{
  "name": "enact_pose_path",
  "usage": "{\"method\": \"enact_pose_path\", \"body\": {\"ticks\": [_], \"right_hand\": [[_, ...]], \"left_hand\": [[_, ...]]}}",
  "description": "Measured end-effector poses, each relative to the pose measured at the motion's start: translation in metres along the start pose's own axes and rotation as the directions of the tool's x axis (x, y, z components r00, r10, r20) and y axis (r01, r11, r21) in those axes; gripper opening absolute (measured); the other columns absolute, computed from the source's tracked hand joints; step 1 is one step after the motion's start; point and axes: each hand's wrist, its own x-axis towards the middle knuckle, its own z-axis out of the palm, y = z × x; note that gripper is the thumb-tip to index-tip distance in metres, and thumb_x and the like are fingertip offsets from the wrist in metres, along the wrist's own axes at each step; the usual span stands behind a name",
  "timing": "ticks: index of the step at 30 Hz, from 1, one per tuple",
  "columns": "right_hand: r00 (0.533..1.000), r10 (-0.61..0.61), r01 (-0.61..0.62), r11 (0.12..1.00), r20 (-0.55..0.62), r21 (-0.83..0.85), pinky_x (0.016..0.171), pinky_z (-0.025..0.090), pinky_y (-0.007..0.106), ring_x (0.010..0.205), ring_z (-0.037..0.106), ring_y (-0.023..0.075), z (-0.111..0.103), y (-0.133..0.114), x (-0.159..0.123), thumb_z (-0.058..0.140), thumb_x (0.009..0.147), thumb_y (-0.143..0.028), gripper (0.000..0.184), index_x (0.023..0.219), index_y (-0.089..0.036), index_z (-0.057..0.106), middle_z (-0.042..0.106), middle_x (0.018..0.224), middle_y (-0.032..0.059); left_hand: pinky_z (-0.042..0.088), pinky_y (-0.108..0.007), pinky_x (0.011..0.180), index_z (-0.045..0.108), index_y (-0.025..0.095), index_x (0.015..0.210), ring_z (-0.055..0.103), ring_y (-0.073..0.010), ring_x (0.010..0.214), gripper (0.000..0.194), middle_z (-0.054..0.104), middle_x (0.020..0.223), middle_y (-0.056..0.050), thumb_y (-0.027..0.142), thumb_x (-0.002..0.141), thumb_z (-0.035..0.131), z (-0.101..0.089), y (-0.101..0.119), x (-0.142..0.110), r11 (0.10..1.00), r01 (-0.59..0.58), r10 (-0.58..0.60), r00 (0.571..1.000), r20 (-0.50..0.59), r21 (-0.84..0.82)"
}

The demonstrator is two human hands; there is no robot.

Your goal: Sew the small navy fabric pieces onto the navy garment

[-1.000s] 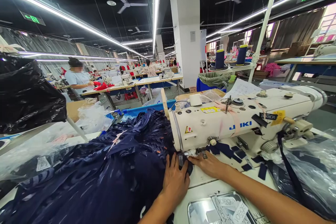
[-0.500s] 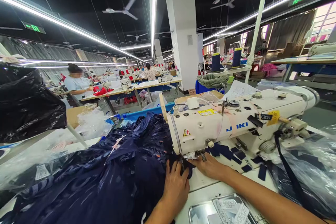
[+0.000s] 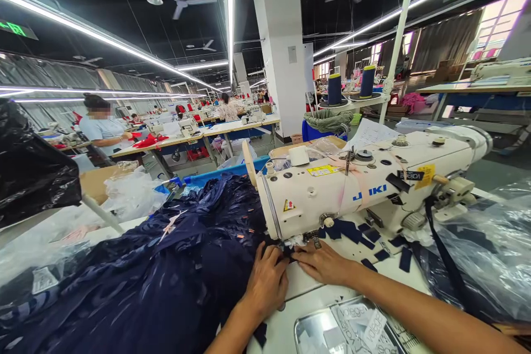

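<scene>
The left hand (image 3: 266,279), earlier with fingers stretched forward, now bends them more; the right hand (image 3: 322,264) shows more of its fingers.

Smooth cloth (image 3: 182,265), perhaps glossy in patches

Bare bench strip (image 3: 311,300), lower ctr, btwn my R hand (image 3: 326,263) & tray (image 3: 319,319): room to slide thru. Machine head (image 3: 307,210) blocks above, mid-R of frame; navy fabric heap (image 3: 136,282) fills lower L.
</scene>
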Motion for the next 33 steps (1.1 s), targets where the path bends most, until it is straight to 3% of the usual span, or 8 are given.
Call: {"method": "enact_pose_path", "body": {"ticks": [6,10,15,18,22,33], "right_hand": [[0.998,0.017,-0.027,0.986,0.059,0.167,0.078,0.045,0.030,0.087,0.059,0.0182,-0.005,0.009,0.001,0.046,0.081,-0.015,0.028,0.102,-0.023,0.063,0.065,0.098,0.0039],[0.997,-0.057,0.053,0.995,0.049,0.083,0.075,0.045,0.031,0.085,0.059,0.0187,-0.011,0.005,0.001,0.044,0.083,-0.015,0.027,0.102,-0.021,0.063,0.065,0.095,0.0067],[0.992,-0.124,0.123,0.991,-0.015,-0.058,0.073,0.046,0.032,0.084,0.059,0.0200,-0.013,0.000,0.001,0.038,0.086,-0.014,0.027,0.099,-0.017,0.062,0.063,0.100,0.0105],[0.992,-0.121,0.119,0.990,-0.019,-0.074,0.074,0.046,0.033,0.083,0.060,0.0207,-0.011,-0.001,0.001,0.041,0.085,-0.016,0.025,0.098,-0.017,0.062,0.063,0.100,0.0097],[0.996,-0.093,0.093,0.993,0.007,-0.071,0.075,0.046,0.034,0.080,0.061,0.0199,-0.006,-0.001,-0.001,0.041,0.083,-0.016,0.026,0.099,-0.018,0.061,0.062,0.103,0.0090],[0.996,-0.080,0.082,0.994,0.027,-0.070,0.075,0.045,0.035,0.083,0.060,0.0199,-0.007,-0.003,0.000,0.041,0.083,-0.015,0.025,0.100,-0.018,0.059,0.062,0.104,0.0077]], "left_hand": [[0.030,-0.048,0.096,0.060,0.017,0.100,0.047,-0.0216,0.090,0.039,0.055,0.087,-0.006,0.003,0.068,0.044,0.005,0.001,-0.006,1.000,0.006,-0.006,0.999,0.041,-0.013],[0.027,-0.049,0.098,0.059,0.018,0.103,0.047,-0.0218,0.095,0.045,0.056,0.093,-0.006,0.000,0.063,0.047,0.009,-0.001,-0.007,1.000,0.005,-0.006,0.998,0.067,0.013],[0.020,-0.053,0.101,0.057,0.020,0.107,0.044,-0.0222,0.108,0.040,0.059,0.110,-0.005,0.000,0.074,0.046,0.015,-0.007,-0.008,0.999,-0.029,0.026,0.997,0.069,0.042],[0.018,-0.059,0.099,0.055,0.020,0.109,0.044,-0.0252,0.111,0.035,0.059,0.113,-0.005,0.007,0.077,0.051,0.014,-0.011,-0.009,0.997,-0.055,0.048,0.991,0.127,0.053],[0.018,-0.060,0.099,0.053,0.019,0.113,0.042,-0.0253,0.114,0.040,0.057,0.116,-0.006,0.003,0.076,0.050,0.007,-0.013,-0.010,0.992,-0.081,0.062,0.981,0.184,0.097],[0.016,-0.061,0.099,0.052,0.021,0.114,0.042,-0.0250,0.114,0.047,0.057,0.117,-0.005,-0.002,0.074,0.045,0.007,-0.012,-0.007,0.997,-0.047,0.034,0.985,0.172,0.068]]}}
